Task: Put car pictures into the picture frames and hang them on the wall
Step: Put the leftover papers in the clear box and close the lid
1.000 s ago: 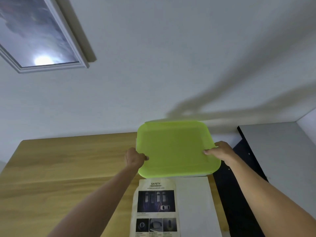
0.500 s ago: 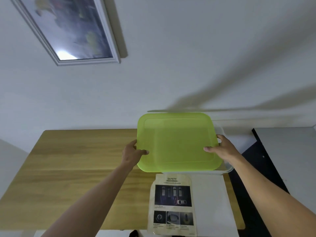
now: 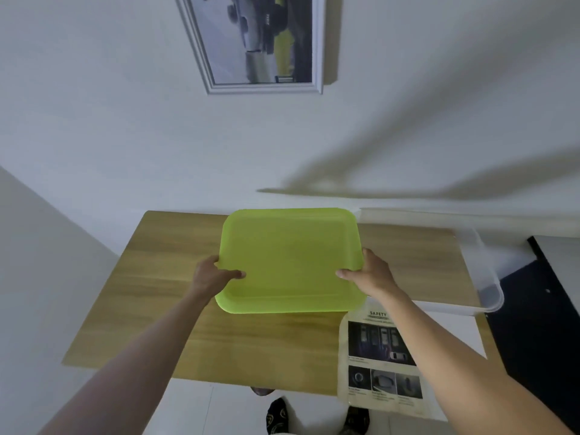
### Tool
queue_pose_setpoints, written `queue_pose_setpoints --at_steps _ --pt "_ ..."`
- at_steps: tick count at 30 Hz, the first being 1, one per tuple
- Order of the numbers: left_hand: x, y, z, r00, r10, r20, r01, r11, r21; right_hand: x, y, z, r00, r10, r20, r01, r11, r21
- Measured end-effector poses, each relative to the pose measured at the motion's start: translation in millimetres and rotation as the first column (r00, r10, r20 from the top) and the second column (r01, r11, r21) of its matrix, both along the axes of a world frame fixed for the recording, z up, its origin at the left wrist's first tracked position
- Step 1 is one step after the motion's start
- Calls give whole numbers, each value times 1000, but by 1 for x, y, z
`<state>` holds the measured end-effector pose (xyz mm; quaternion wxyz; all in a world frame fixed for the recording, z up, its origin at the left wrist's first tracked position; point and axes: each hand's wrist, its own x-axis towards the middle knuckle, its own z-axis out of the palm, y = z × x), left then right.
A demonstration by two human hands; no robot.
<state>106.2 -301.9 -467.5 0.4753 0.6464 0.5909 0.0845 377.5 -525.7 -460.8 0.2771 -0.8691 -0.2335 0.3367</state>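
I hold a lime-green plastic lid (image 3: 290, 260) flat above the wooden table (image 3: 163, 277), one hand on each side. My left hand (image 3: 213, 273) grips its left edge and my right hand (image 3: 368, 273) grips its right edge, thumbs on top. A car leaflet headed SAFETY (image 3: 376, 356) lies at the table's front right, partly under my right forearm. A white-framed car picture (image 3: 260, 42) hangs on the wall above the table.
A clear plastic box (image 3: 483, 271) stands at the table's right end, past the lid. A dark cabinet (image 3: 539, 324) is beside the table on the right. My feet (image 3: 279, 416) show on the white floor below the table's front edge.
The lid has come off the clear box and moved left, over the middle of the table. The view has pulled back and tilted up, so the hung picture and the floor now show.
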Motion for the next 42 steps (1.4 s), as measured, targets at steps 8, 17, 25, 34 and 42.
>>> queue_pose_setpoints --at_steps 8,17,25,34,42 --pt "-46 33 -26 998 15 -68 -18 999 -46 -53 41 -27 997 62 47 -56 992 -112" --pt "-55 66 -68 977 -29 -212 21 999 -41 -80 61 -59 998 68 3 -66 978 -196" --pt "-38 66 -68 961 -73 -266 86 996 38 -85 68 -77 998 44 55 -31 978 -205" --pt "-33 55 -69 898 -141 -418 216 967 138 -92 64 -79 985 109 131 -76 970 -231" --pt "25 -32 -47 920 -284 -269 384 789 480 -68 13 -46 923 228 311 -257 965 56"
